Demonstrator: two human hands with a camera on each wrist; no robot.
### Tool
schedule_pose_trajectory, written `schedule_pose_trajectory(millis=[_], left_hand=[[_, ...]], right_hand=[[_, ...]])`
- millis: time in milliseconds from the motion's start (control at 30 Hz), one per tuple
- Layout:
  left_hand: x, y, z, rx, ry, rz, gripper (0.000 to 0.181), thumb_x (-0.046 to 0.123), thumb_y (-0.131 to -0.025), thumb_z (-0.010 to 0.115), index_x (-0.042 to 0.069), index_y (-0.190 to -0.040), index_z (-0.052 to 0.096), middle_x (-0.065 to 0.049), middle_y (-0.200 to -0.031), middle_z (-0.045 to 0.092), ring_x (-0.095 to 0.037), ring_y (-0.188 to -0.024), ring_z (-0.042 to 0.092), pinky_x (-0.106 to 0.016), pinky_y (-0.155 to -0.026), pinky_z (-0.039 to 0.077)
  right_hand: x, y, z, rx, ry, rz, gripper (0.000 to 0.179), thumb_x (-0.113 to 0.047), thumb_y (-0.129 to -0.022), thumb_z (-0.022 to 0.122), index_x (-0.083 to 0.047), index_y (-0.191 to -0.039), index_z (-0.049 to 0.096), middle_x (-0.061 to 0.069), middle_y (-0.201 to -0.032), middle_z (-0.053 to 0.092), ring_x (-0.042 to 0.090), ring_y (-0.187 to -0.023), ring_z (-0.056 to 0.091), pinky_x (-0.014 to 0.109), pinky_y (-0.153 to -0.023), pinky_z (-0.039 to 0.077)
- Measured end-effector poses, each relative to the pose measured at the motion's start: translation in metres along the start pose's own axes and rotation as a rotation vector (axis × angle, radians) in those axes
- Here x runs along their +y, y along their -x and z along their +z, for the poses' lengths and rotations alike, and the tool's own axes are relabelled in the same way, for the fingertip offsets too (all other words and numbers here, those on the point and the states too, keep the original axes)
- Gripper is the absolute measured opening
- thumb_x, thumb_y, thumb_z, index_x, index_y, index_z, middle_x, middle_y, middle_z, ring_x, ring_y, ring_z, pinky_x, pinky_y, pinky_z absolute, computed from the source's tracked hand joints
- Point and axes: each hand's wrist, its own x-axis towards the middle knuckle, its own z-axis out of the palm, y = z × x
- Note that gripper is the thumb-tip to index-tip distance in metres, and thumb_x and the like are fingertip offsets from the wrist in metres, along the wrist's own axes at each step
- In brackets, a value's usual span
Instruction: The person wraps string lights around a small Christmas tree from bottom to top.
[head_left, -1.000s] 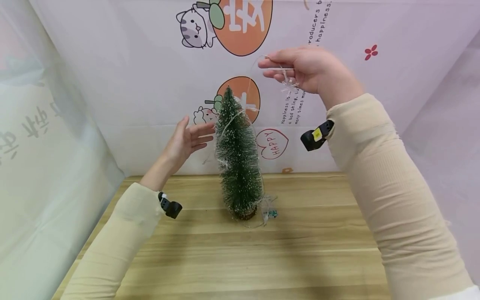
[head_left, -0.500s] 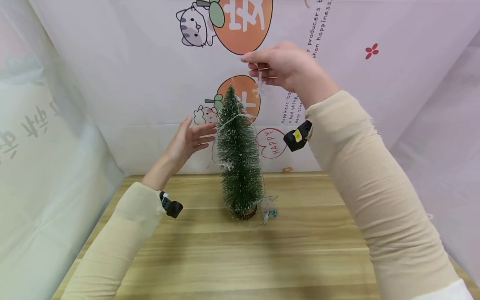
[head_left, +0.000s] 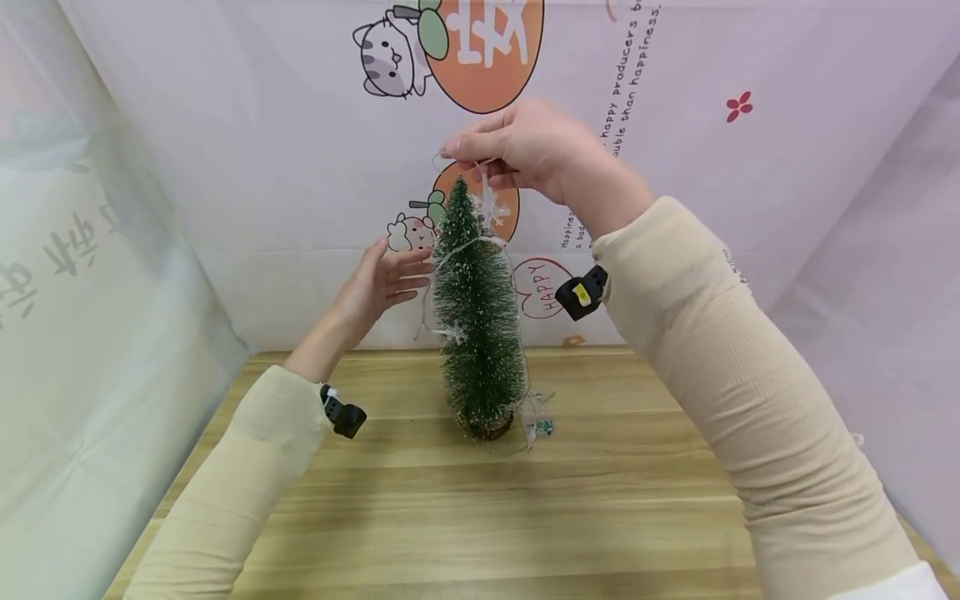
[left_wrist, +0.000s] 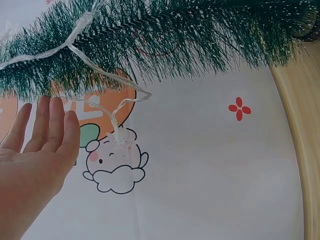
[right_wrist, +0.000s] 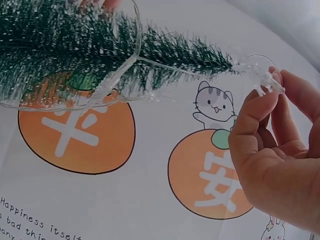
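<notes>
A small green Christmas tree (head_left: 480, 333) with white-flecked bristles stands upright on the table. Clear string lights (left_wrist: 92, 67) loop around it, and one snowflake light (head_left: 452, 333) hangs on its front left. My right hand (head_left: 528, 154) is just above and right of the treetop, pinching the light string between thumb and fingers. Another snowflake light (right_wrist: 262, 77) dangles by those fingers, close to the tip. Left of the tree's upper part, my left hand (head_left: 375, 283) holds nothing; its straight fingers (left_wrist: 56, 125) reach right up to the bristles.
Beside the tree's base lies the string's lower end with a small teal piece (head_left: 543, 427). The wooden table (head_left: 420, 517) extends toward me. Behind the tree hangs a white printed backdrop (head_left: 300, 167), with pale sheeting at both sides.
My right hand has moved left and somewhat down toward the treetop, bringing the string and its snowflake light along. My left hand has stayed almost still beside the tree.
</notes>
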Motion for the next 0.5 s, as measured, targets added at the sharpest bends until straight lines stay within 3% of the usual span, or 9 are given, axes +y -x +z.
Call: schedule_pose_trajectory(millis=[167, 333, 500], left_hand=[[0.001, 0.001, 0.000, 0.017, -0.024, -0.013, 0.061, 0.043, -0.104, 0.013, 0.006, -0.148, 0.033, -0.017, -0.151, 0.039, -0.033, -0.138, 0.039, -0.045, -0.119, 0.028], [0.005, -0.001, 0.004, 0.066, -0.051, -0.042, 0.051, 0.035, -0.106, 0.026, 0.006, -0.146, 0.038, -0.018, -0.145, 0.046, -0.031, -0.133, 0.046, -0.041, -0.115, 0.036], [0.007, -0.003, 0.007, 0.084, -0.068, -0.055, 0.050, 0.033, -0.106, 0.026, 0.004, -0.145, 0.038, -0.020, -0.143, 0.047, -0.032, -0.130, 0.048, -0.040, -0.113, 0.039]], right_hand=[[0.010, 0.000, -0.001, -0.044, 0.037, 0.023, 0.030, -0.018, -0.092, 0.062, -0.004, -0.119, 0.064, -0.002, -0.068, 0.061, 0.007, -0.057, 0.044, 0.016, -0.054, 0.041], [0.022, -0.002, -0.004, -0.048, -0.010, 0.005, 0.020, -0.017, -0.092, 0.063, -0.007, -0.109, 0.064, -0.005, -0.075, 0.064, 0.007, -0.064, 0.053, 0.015, -0.062, 0.046], [0.029, -0.004, -0.007, -0.041, -0.087, -0.014, 0.018, -0.014, -0.092, 0.063, -0.009, -0.109, 0.061, -0.006, -0.081, 0.066, 0.006, -0.071, 0.059, 0.015, -0.067, 0.049]])
